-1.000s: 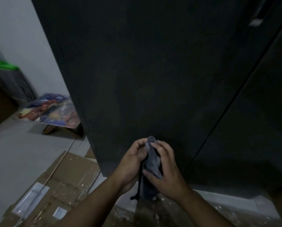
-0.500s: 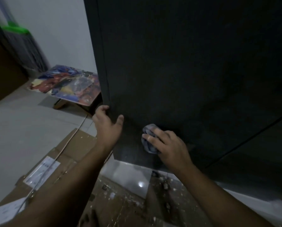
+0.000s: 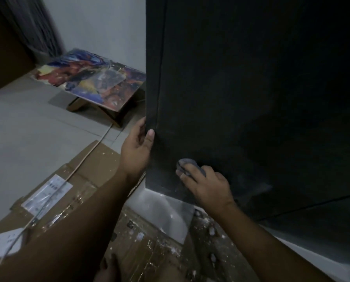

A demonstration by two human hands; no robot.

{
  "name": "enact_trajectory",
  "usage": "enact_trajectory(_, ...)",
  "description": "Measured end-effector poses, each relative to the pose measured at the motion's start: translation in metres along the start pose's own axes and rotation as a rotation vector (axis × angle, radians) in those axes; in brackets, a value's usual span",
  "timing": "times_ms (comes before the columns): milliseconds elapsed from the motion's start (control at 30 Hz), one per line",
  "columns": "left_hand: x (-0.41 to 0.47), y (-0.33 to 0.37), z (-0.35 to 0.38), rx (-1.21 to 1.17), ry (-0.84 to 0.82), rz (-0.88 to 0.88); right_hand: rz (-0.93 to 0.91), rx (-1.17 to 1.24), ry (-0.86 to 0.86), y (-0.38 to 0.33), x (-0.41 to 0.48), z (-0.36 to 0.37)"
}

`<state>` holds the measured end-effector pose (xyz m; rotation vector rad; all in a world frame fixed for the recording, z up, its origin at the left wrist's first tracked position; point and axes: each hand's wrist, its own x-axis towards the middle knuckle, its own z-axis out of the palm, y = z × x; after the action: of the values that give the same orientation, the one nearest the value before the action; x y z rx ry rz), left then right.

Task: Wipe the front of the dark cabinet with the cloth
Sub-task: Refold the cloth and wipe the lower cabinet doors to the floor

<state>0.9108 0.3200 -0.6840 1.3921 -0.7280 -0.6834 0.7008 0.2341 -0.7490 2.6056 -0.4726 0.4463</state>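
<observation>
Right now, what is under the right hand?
A grey cloth, which the right hand presses on the cabinet front, low near its left edge. Only the cloth's upper part shows; the hand covers the rest.

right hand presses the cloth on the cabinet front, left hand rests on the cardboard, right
No: in the head view the left hand holds the cabinet by its edge, not the cardboard. The right hand does press the cloth on its front.
</observation>
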Motion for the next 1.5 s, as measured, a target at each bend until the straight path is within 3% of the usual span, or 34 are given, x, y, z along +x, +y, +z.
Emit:
enact_trajectory(100,0.001,-0.001,-0.005,0.020,-0.037,-0.003,-0.032,-0.057,-0.029,-0.004,0.000,0.009)
enact_trajectory(233,0.001,-0.010,-0.005,0.008,-0.042,-0.024,-0.195,-0.068,-0.313,-0.023,-0.010,0.036)
enact_trajectory(333,-0.002,-0.025,-0.009,0.000,-0.011,-0.111,-0.104,0.016,-0.401,-0.038,-0.006,0.042)
enact_trajectory(400,-0.003,-0.036,-0.013,0.029,-0.028,-0.160,-0.002,0.096,-0.336,-0.041,0.004,0.032)
enact_trajectory(533,0.002,-0.041,-0.019,-0.001,-0.062,-0.181,0.109,0.238,0.172,-0.027,0.046,0.000)
enact_trajectory(600,0.005,-0.037,-0.020,-0.041,-0.045,-0.202,0.095,0.245,0.264,-0.025,0.059,0.001)
enact_trajectory(667,0.007,-0.036,-0.023,-0.075,-0.039,-0.229,0.045,0.176,0.124,-0.030,0.067,0.001)
enact_trajectory(733,0.011,-0.036,-0.026,-0.073,-0.027,-0.235,-0.087,0.080,-0.196,-0.045,0.071,0.002)
enact_trajectory(800,0.014,-0.034,-0.026,-0.075,-0.006,-0.243,-0.186,0.136,-0.513,-0.053,0.066,0.005)
enact_trajectory(833,0.014,-0.033,-0.026,-0.078,0.001,-0.247,-0.171,0.162,-0.513,-0.053,0.066,0.002)
enact_trajectory(1067,0.023,-0.021,-0.030,-0.222,0.038,-0.326,-0.026,0.318,0.235,-0.021,0.065,-0.030)
enact_trajectory(1200,0.030,-0.013,-0.032,-0.258,0.007,-0.331,0.072,0.306,0.405,-0.016,0.093,-0.047)
enact_trajectory(1267,0.030,-0.010,-0.031,-0.272,-0.011,-0.315,0.035,0.231,0.430,-0.011,0.108,-0.045)
enact_trajectory(1367,0.028,-0.008,-0.032,-0.298,-0.017,-0.296,-0.089,0.035,0.298,-0.017,0.119,-0.032)
enact_trajectory(1500,0.028,-0.013,-0.039,-0.285,-0.008,-0.357,-0.276,-0.271,-0.168,-0.031,0.110,-0.013)
